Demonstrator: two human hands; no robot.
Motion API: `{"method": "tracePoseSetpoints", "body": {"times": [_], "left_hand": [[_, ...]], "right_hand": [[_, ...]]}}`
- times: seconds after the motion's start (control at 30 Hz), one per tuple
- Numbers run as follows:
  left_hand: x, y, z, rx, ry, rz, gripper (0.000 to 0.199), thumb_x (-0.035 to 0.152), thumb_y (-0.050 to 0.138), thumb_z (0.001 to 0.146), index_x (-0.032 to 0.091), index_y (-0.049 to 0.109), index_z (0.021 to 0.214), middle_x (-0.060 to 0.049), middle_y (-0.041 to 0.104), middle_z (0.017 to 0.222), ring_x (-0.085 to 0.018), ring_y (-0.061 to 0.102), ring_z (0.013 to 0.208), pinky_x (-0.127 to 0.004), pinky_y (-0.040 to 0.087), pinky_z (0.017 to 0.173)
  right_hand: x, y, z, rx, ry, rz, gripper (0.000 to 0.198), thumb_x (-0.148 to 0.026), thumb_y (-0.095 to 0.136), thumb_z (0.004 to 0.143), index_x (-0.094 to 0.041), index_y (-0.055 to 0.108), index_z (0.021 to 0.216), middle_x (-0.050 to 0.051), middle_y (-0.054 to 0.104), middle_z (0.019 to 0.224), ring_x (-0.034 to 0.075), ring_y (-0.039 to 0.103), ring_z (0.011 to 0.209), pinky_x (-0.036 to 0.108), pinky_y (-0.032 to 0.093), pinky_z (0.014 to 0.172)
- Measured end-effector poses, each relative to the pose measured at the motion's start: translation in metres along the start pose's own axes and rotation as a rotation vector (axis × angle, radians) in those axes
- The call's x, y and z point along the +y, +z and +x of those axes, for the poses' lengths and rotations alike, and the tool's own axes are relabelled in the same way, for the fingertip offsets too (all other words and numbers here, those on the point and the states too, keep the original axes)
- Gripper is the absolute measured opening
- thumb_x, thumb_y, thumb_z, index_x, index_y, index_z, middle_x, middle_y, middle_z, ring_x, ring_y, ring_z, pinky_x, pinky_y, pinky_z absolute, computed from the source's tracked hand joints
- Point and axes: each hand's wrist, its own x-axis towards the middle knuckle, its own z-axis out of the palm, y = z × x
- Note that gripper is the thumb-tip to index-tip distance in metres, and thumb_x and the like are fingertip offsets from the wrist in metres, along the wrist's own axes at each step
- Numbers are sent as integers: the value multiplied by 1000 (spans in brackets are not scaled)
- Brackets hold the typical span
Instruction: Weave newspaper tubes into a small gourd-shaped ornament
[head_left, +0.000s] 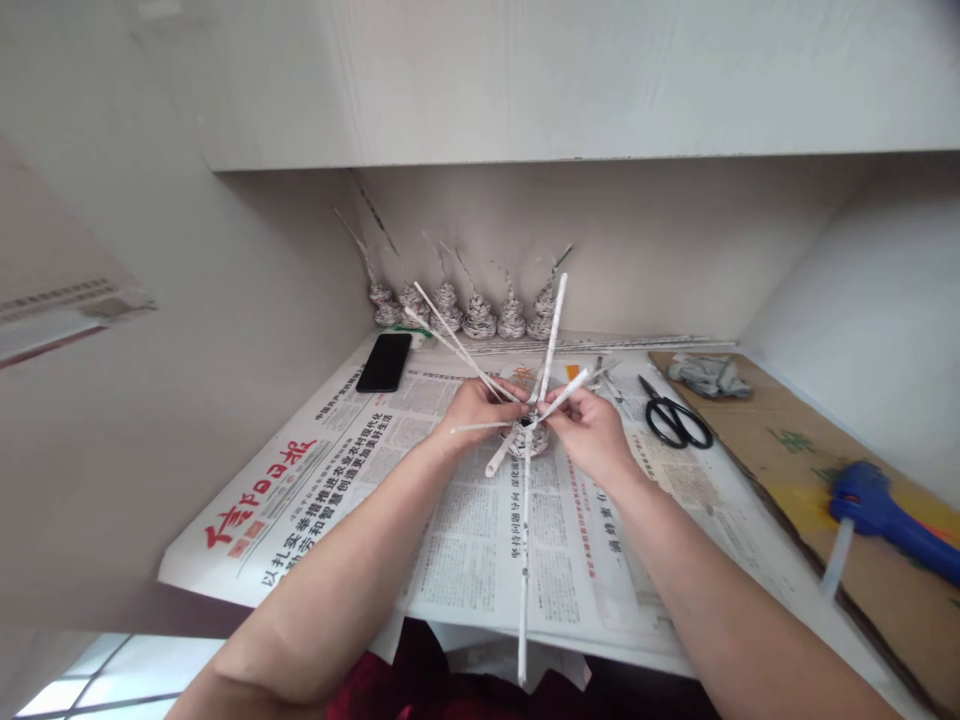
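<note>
Between my hands, over the newspaper, is a small woven piece of rolled paper (529,440), with several paper tubes (553,335) sticking out around its top. One long tube points down toward me. My left hand (484,402) pinches the weave's left side near the base of the tubes. From the right, my right hand (587,425) grips the rim and the foot of a tube with thumb and fingers. Some fingertips are hidden behind the tubes. Several finished-looking gourd shapes of coiled paper (480,318) stand in a row by the back wall.
Newspaper (337,480) covers the tabletop. A black phone (384,362) lies at the left, black scissors (675,420) at the right. Cardboard (795,440) carries a grey cloth-like bundle (709,375) and a blue glue gun (885,510). Thin paper sticks (600,345) lie along the back; a shelf overhangs.
</note>
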Motion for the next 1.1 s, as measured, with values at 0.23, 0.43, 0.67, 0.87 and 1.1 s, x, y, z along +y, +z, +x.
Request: {"method": "tracePoseSetpoints", "body": {"times": [0.23, 0.43, 0.67, 0.87, 1.1], "left_hand": [[-2, -2, 2, -62, 53, 16, 31, 28, 83, 56, 10, 69, 78, -2, 67, 62, -10, 57, 52, -23, 44, 53], [-7, 2, 3, 6, 119, 74, 29, 29, 83, 57, 12, 67, 75, -3, 69, 67, -11, 60, 57, -23, 46, 57], [2, 3, -2, -18, 103, 103, 21, 26, 78, 62, 12, 69, 74, -5, 70, 69, -14, 62, 61, -25, 48, 61], [2, 4, -2, 27, 76, 77, 12, 18, 75, 64, 12, 68, 72, -2, 67, 64, -10, 58, 57, -21, 45, 54], [-2, 6, -1, 27, 20, 14, 22, 24, 79, 60, 12, 69, 75, -1, 65, 63, -9, 54, 49, -20, 44, 46]], "right_hand": [[2, 2, 1, 20, 1, -12, 13, -33, 64, 72, -20, 64, 75, 1, 67, 68, 16, 59, 62, 27, 45, 61], [0, -2, 2, 48, 33, -75, 16, -35, 67, 71, -20, 67, 75, 2, 70, 68, 17, 62, 61, 28, 46, 61], [-14, -8, -3, 3, 21, -154, 24, -42, 66, 74, -19, 72, 74, 4, 72, 70, 19, 64, 62, 28, 46, 60], [-11, -8, -3, -37, 28, -207, 27, -47, 71, 70, -21, 72, 71, 5, 73, 72, 20, 65, 66, 29, 47, 61], [-10, -11, -1, -25, 51, -85, 25, -43, 73, 66, -18, 70, 66, 4, 70, 67, 17, 62, 61, 28, 45, 57]]}}
